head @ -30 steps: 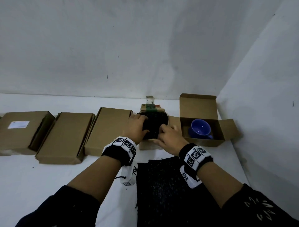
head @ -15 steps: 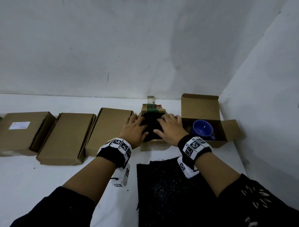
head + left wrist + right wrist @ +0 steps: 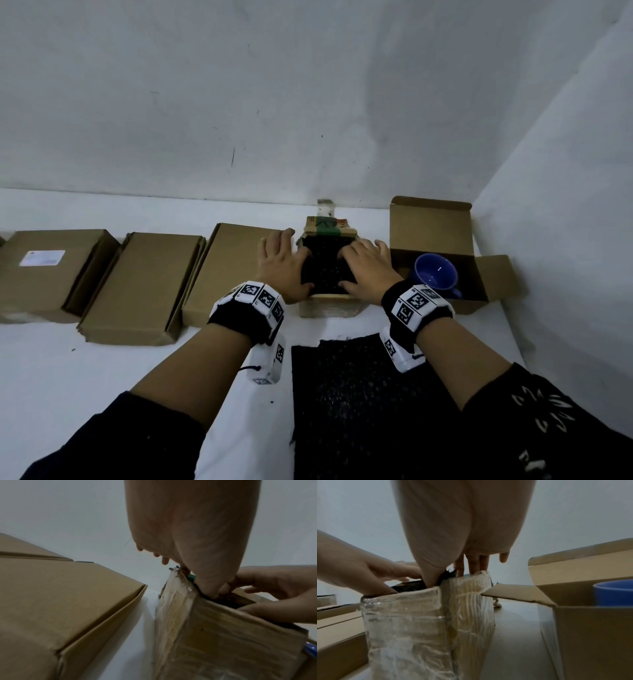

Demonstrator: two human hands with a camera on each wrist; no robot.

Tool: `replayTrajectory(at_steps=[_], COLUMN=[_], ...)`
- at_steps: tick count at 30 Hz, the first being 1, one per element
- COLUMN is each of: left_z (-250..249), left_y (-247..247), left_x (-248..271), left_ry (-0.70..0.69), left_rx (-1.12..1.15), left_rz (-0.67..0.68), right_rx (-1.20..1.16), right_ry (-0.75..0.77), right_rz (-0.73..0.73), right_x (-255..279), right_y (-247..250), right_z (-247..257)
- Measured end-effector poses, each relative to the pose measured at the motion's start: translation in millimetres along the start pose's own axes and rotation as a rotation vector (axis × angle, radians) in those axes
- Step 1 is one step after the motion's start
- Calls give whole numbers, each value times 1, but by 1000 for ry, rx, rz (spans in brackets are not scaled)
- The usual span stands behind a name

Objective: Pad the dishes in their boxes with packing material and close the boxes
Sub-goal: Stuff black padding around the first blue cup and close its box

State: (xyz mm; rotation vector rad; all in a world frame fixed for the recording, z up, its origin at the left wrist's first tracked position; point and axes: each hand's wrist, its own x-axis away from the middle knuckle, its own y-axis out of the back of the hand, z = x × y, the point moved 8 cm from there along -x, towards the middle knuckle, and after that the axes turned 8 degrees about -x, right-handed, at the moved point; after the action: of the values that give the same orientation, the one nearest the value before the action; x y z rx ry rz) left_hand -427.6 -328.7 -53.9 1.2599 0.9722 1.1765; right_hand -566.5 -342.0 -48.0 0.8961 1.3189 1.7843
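1. Fingers (image 3: 289, 236) of the left hand (image 3: 281, 267) lie flat and spread, pressing the black padding (image 3: 325, 270) into the taped box (image 3: 329, 305); the right hand (image 3: 368, 270) does the same from the right side, gripping nothing.
2. Padding sits directly under both palms, filling the box top, so both hands are equally near it. The box's long axis runs near to far, so I'd guess the closing flap (image 3: 327, 226) at the far edge folds toward the person.
3. Whatever dish is under the padding is totally hidden.
4. Further right, the blue cup (image 3: 435, 277) sits unpadded in the open box (image 3: 431, 226); the spare black sheet (image 3: 359, 394) lies near.
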Motion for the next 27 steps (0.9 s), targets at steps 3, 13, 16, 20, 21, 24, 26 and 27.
replayTrajectory(at_steps=[3,13,16,20,21,24,26,27], left_z=[-1,18,24,25,24,22,22,22], left_y=[-7,16,-2,-17,-18,-20,-22,-23], left_x=[-5,8,7,9,9,10,9,8], left_ry=[51,124,227,277,259,230,247,255], left_rx=[-25,703,978,1216,1243,1260,1251,1248], left_rz=[77,-254,-149,-69,-58,-31,-46,-56], right_rx=[-45,29,-196,-425,-425,-400,-414,-446], right_ry=[6,120,200,99,64,40,76,76], right_rz=[-122,-116,-46,147,179,319,352,291], right_x=[7,24,17,11,9,7,2,-3], right_y=[15,10,-1,-32,-33,-34,-28,-19], right_z=[-2,20,46,51,48,48,48,46])
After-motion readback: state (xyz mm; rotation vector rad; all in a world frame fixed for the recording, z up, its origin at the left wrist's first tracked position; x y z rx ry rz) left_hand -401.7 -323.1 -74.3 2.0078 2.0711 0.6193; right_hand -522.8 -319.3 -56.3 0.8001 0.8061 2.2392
